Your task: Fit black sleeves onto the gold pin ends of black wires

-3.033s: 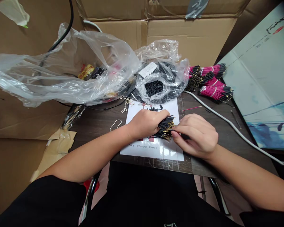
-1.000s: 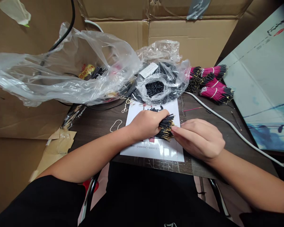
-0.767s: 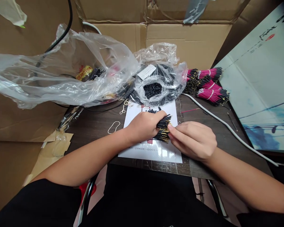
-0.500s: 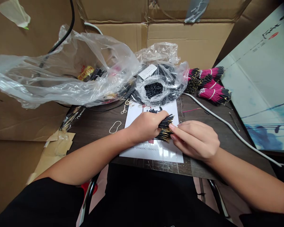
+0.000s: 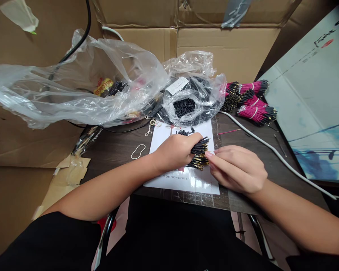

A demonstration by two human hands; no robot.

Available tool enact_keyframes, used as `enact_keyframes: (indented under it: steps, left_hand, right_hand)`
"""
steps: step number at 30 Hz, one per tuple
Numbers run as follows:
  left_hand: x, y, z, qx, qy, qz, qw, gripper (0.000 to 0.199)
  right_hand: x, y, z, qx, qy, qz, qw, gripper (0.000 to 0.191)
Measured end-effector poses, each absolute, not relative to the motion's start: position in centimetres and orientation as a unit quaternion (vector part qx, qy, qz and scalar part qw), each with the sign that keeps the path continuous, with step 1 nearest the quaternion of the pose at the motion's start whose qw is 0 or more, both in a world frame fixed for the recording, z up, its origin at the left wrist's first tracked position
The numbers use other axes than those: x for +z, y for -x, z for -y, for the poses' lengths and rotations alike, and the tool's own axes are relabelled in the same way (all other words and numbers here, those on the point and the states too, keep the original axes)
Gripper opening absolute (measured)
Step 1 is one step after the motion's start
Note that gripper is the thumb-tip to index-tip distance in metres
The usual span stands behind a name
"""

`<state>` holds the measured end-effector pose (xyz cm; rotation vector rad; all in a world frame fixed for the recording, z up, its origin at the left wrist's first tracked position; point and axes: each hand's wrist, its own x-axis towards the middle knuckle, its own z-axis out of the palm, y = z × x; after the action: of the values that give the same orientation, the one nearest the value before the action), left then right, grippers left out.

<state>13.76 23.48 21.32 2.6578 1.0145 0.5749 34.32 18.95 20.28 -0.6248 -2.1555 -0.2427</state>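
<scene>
My left hand (image 5: 177, 150) is closed around a bundle of thin wires (image 5: 200, 152) with black sleeved ends and gold tips. The tips point right, toward my right hand (image 5: 238, 165). That hand's thumb and forefinger are pinched together at the tips, close beside the bundle; what lies between them is too small to make out. Under both hands lies a white printed sheet (image 5: 203, 184). Just beyond, an open clear plastic bag (image 5: 196, 116) holds many short black sleeves (image 5: 184, 108).
Pink wire bundles (image 5: 255, 113) tied with bands lie at the back right. A white cable (image 5: 267, 145) crosses the table on the right. A rubber band (image 5: 138, 151) lies left of the sheet. A large plastic bag (image 5: 101, 109) fills the back left, before cardboard walls (image 5: 226, 52).
My right hand has shifted slightly right, its fingertips drawing a little away from the bundle. My left hand keeps its grip on the wires in nearly the same place.
</scene>
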Motion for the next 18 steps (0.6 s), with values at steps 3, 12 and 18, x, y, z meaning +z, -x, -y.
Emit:
enact_keyframes:
  steps: [3, 12, 18]
  left_hand:
    - [21.2, -13.8, -23.4, 0.189, -0.908, -0.356, 0.110, 0.019]
    - [21.5, -13.8, -23.2, 0.242, -0.905, -0.308, 0.169, 0.012]
    - [21.5, -13.4, -23.5, 0.308, -0.882, -0.263, 0.241, 0.014]
  right_hand:
    - [20.1, -34.1, -19.0, -0.095, 0.249, 0.867, 0.420, 0.052]
    - [20.1, -34.0, -19.5, -0.003, 0.305, 0.819, 0.486, 0.044]
    - [19.6, -34.1, -20.6, 0.019, 0.331, 0.820, 0.467, 0.031]
